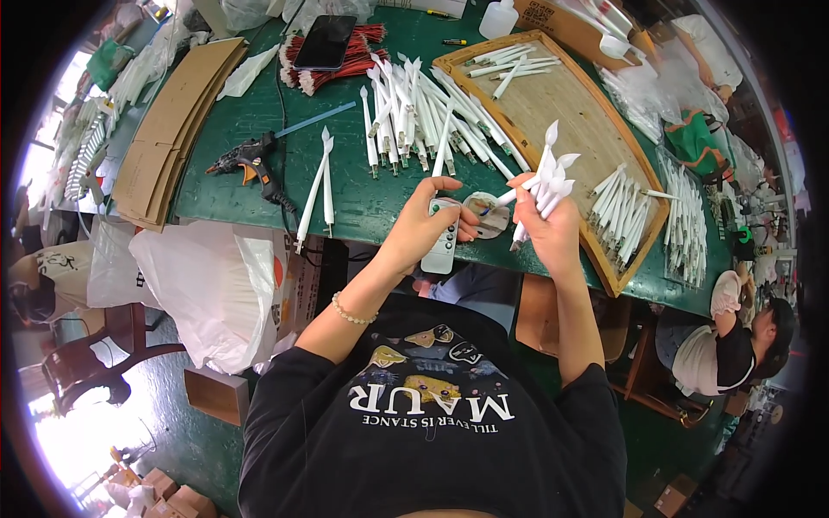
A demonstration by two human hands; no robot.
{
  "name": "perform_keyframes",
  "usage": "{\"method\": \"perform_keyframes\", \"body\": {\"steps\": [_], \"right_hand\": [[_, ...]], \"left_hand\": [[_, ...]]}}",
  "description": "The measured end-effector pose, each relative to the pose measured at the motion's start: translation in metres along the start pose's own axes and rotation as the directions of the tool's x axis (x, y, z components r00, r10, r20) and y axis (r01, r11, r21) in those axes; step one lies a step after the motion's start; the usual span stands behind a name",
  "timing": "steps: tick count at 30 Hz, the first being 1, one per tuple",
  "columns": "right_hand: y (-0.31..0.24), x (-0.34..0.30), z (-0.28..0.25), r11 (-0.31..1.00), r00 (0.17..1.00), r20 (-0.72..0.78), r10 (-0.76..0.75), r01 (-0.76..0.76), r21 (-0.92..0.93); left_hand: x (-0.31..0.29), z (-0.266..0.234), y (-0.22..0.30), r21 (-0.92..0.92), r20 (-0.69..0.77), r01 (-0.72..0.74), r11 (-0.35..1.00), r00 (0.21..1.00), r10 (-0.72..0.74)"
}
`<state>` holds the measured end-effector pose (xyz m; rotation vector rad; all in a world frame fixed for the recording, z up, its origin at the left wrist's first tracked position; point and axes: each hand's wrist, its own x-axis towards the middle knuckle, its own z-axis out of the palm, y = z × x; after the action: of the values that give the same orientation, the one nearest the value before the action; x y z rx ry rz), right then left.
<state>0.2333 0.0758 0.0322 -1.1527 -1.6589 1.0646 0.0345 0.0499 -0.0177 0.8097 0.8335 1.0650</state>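
The person's left hand [439,226] is curled around a slim pale remote control [439,252] with dark buttons, its thumb bent over the upper end and its fingers reaching toward a round, shiny disc [489,217] that lies just beside them. The right hand [554,231] is closed around a bundle of white candle sticks [546,180], their flame-shaped tips fanning upward; the bundle is above the near edge of the green table [363,207], to the right of the disc.

Beyond the hands, a loose heap of similar candle sticks [404,108] lies on the table, and two more sticks [315,192] lie apart to its left, their tips touching or nearly so. Near this pair is a black glue gun [252,166] with an orange trigger and a bluish glue stick [318,119] at its rear. Further back, a black smartphone [325,43] rests on a bunch of red wires [302,73]. On the right, a wood-framed tray [553,116] carries candle sticks at both its far and near ends.
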Motion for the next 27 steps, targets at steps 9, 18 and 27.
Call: {"method": "perform_keyframes", "body": {"steps": [9, 18, 27], "right_hand": [[-0.001, 0.002, 0.000, 0.999, 1.000, 0.011, 0.028, -0.028, 0.039], [-0.001, -0.001, -0.001, 1.000, 1.000, 0.013, 0.010, -0.010, 0.021], [-0.014, 0.019, -0.047, 0.971, 0.932, -0.289, 0.217, -0.236, -0.033]], "left_hand": [[-0.002, 0.000, 0.002, -0.013, -0.019, 0.015, 1.000, 1.000, -0.015], [-0.003, 0.001, 0.000, -0.010, -0.024, 0.011, 1.000, 1.000, -0.011], [-0.004, -0.003, 0.003, 0.020, 0.002, 0.011, 1.000, 1.000, -0.011]]}}
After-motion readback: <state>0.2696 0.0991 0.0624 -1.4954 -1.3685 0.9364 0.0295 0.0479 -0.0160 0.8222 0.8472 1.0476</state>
